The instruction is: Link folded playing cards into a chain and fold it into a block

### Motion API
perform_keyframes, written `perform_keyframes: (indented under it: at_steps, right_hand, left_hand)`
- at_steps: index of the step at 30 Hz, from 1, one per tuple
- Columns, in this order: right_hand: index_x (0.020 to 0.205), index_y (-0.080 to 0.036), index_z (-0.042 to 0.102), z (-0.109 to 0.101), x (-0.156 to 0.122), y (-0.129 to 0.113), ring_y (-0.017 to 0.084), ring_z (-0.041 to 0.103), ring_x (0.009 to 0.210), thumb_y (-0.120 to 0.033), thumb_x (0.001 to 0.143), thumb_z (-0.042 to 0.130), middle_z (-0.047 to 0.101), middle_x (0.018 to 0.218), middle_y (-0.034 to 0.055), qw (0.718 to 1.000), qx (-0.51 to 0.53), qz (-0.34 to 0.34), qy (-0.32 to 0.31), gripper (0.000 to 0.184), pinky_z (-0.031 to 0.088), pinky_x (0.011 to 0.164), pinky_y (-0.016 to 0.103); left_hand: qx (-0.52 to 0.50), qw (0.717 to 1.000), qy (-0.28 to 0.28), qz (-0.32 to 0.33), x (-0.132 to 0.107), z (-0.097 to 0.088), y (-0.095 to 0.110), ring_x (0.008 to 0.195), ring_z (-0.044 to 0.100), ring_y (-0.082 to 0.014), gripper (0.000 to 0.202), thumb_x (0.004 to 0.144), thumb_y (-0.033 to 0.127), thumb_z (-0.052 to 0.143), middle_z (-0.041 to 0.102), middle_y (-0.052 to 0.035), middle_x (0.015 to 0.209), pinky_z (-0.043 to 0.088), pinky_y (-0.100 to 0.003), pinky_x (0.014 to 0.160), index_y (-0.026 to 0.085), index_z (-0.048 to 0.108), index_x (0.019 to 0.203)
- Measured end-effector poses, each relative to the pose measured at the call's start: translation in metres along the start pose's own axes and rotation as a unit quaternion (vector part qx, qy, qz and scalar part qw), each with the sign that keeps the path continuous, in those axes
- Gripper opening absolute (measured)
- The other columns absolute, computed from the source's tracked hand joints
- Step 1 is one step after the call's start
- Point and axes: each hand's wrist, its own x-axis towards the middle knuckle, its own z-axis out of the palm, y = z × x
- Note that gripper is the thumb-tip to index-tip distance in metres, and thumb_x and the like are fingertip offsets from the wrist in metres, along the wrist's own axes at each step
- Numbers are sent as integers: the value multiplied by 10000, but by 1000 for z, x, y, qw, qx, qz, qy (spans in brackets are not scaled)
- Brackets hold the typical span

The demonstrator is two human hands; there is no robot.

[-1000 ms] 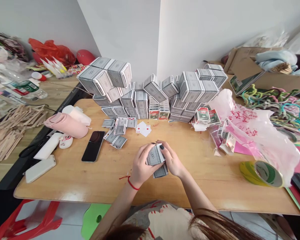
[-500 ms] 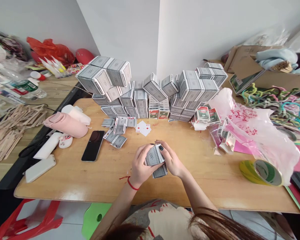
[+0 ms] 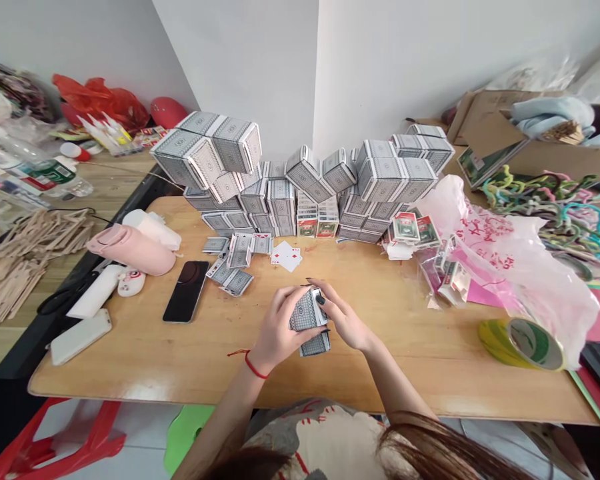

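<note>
Near the front of the table, both hands hold a small block folded from playing cards point(image 3: 306, 315), its patterned grey backs facing out. My left hand point(image 3: 280, 323) wraps round its left side, thumb across the lower front. My right hand point(image 3: 349, 321) grips the right side, its thumb pressing the top right edge; some of its fingers are hidden behind. Part of the block sticks out below the left thumb. Beyond the hands, loose playing cards point(image 3: 236, 280) lie in a heap, and a few face-up diamond cards point(image 3: 287, 257) are beside them.
A structure of card blocks point(image 3: 281, 200) stands along the back by the wall. A phone point(image 3: 186, 291) and pink bottle point(image 3: 133, 248) lie at left. Card boxes point(image 3: 406, 228), a plastic bag point(image 3: 505, 233) and a tape roll point(image 3: 523, 343) are at right.
My left hand and the card block have shifted slightly left. My right thumb has moved a little left along the block's edge.
</note>
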Motion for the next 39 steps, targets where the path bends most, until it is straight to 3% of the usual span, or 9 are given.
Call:
perform_keyframes:
  at_steps: [4, 15, 29, 39]
  right_hand:
    - [1196, -227, 434, 0, 1, 3, 193, 489, 1024, -408, 836, 419, 503, 1156, 52, 1000, 12, -12, 17, 403, 372, 909, 340]
    - [1189, -212, 435, 1, 1, 2, 198, 445, 1100, -374, 875, 343, 496, 1157, 73, 997, -26, -61, 24, 365, 335, 952, 348]
    - [1206, -204, 434, -2, 0, 3, 204, 440, 1123, -377, 888, 309, 487, 1215, 75, 997, -25, -71, -14, 383, 329, 968, 369]
    - [1188, -209, 450, 2, 1, 6, 204, 437, 1130, -400, 877, 326, 476, 1223, 77, 996, -32, -80, 15, 385, 336, 959, 351]
  left_hand:
    - [7, 1000, -26, 2, 1, -1, -1, 1031, 505, -218, 592, 691, 400, 628, 471, -95, 1081, 453, -362, 880, 236, 406, 1216]
    - [66, 995, 46, 66, -5, 8, -7, 970, 542, -209, 634, 652, 407, 661, 509, -95, 1025, 474, -311, 840, 188, 436, 1203]
    - [62, 995, 55, 59, -9, 11, -6, 920, 552, -209, 601, 665, 430, 639, 507, -97, 1001, 483, -322, 799, 202, 437, 1183]
    - [64, 995, 70, 37, -13, 15, -6, 949, 529, -219, 608, 658, 414, 653, 476, -102, 999, 481, -340, 816, 197, 429, 1179]
